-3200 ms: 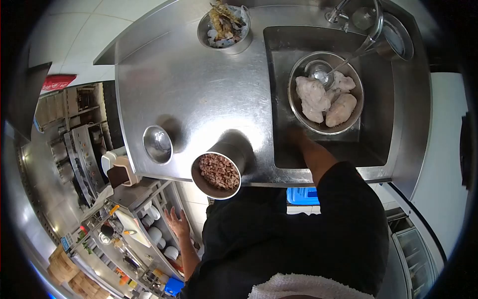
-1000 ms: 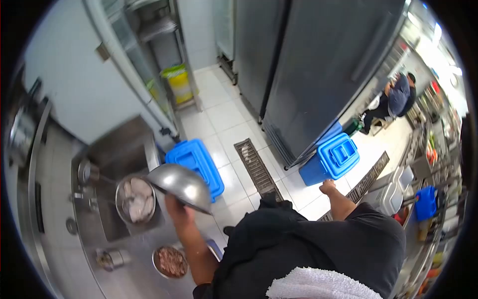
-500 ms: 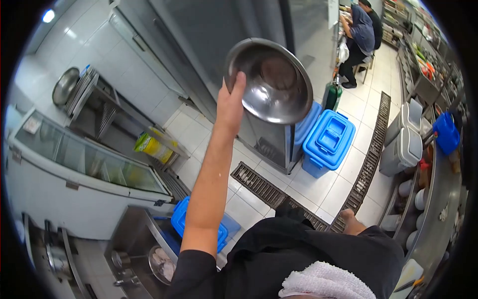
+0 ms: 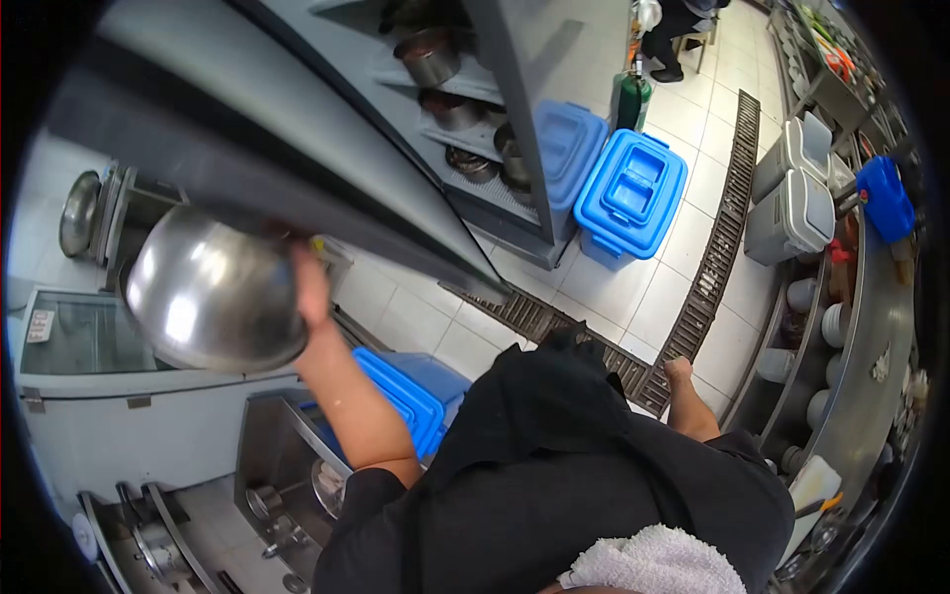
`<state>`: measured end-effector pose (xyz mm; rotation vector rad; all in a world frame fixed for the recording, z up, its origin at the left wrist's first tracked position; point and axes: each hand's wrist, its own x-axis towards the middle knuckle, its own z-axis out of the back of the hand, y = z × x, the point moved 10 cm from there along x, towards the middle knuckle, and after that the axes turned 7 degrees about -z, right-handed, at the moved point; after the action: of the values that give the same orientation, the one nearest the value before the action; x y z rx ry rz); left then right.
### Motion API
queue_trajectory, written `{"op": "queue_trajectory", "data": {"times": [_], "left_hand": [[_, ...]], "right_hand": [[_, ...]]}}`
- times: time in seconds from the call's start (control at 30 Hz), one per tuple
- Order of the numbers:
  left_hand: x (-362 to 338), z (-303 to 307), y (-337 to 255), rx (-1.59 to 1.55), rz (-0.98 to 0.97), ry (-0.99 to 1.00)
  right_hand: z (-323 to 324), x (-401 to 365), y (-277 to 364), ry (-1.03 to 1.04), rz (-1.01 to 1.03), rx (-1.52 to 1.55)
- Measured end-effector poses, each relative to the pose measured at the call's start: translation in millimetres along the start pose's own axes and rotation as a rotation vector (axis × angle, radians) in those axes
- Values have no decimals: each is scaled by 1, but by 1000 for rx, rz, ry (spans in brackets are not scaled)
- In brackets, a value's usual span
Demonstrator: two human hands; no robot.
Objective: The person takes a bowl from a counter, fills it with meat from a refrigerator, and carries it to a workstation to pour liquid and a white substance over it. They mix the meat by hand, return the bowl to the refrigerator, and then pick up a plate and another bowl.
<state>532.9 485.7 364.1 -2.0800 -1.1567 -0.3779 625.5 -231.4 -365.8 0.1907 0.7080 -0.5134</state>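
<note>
My left hand (image 4: 312, 282), slightly blurred, is closed on the rim of a shiny steel mixing bowl (image 4: 213, 292). The bowl is tilted, its rounded outside toward me. Hand and bowl are right at the edge of a tall grey refrigerator door (image 4: 327, 188), which stands swung out to the left. Behind it, the refrigerator's shelves (image 4: 465, 84) show, with several metal pots (image 4: 430, 59) on them. My right hand (image 4: 678, 367) hangs low at my side over the floor drain, its fingers hidden by the angle.
A blue lidded bin (image 4: 633, 193) stands beside the refrigerator; another blue lid (image 4: 401, 401) is near my left elbow. A floor drain grate (image 4: 727, 218) runs along the tiles. Grey lidded bins (image 4: 792, 218) and a steel counter (image 4: 871, 396) line the right. A person (image 4: 673, 35) is at the back.
The refrigerator door has swung open to the left, showing the shelves. My left hand has moved left and down with the bowl, whose outside now faces me instead of its inside.
</note>
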Motion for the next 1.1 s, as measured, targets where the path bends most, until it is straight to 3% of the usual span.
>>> {"op": "queue_trajectory", "data": {"times": [0.03, 0.07, 0.17, 0.2, 0.3, 0.37, 0.43, 0.5, 0.57, 0.63, 0.73, 0.77, 0.83, 0.97, 1.03, 1.1], "left_hand": [[-4, 19, -33, 1, 31, 15], [-4, 38, -63, -8, 54, 35], [12, 91, -147, -109, 48, 234], [22, 113, -170, -113, 10, 228], [45, 193, -230, -132, -110, 147], [53, 252, -262, -134, -180, 73], [52, 308, -280, -133, -217, -7], [47, 358, -294, -130, -237, -86], [35, 407, -297, -126, -239, -186], [18, 453, -291, -116, -229, -308], [-2, 500, -270, -114, -193, -449], [-7, 514, -263, -113, -182, -489], [-14, 541, -247, -121, -159, -568], [-35, 594, -236, 14, -200, -838], [-60, 626, -241, 201, -209, -1054], [-90, 662, -238, 201, -192, -1148]], "right_hand": [[30, -31, 6, -100, -25, -112], [48, -63, 8, -18, -113, -4], [37, -68, 37, 69, -30, -241], [22, -60, 59, 179, 77, -419], [-14, -8, 113, 80, 299, -423], [1, -30, 176, 67, 291, -441], [29, -76, 246, 13, 293, -199], [35, -112, 318, 24, 341, -102], [15, -125, 391, 60, 477, -230], [31, -182, 468, -10, 603, -134], [48, -238, 597, -170, 1028, -119], [61, -264, 636, -80, 920, -174], [107, -318, 693, -359, 1188, 39], [155, -364, 783, -303, 1122, 31], [151, -365, 802, -307, 1127, 7], [130, -357, 810, -340, 1158, -83]]}}
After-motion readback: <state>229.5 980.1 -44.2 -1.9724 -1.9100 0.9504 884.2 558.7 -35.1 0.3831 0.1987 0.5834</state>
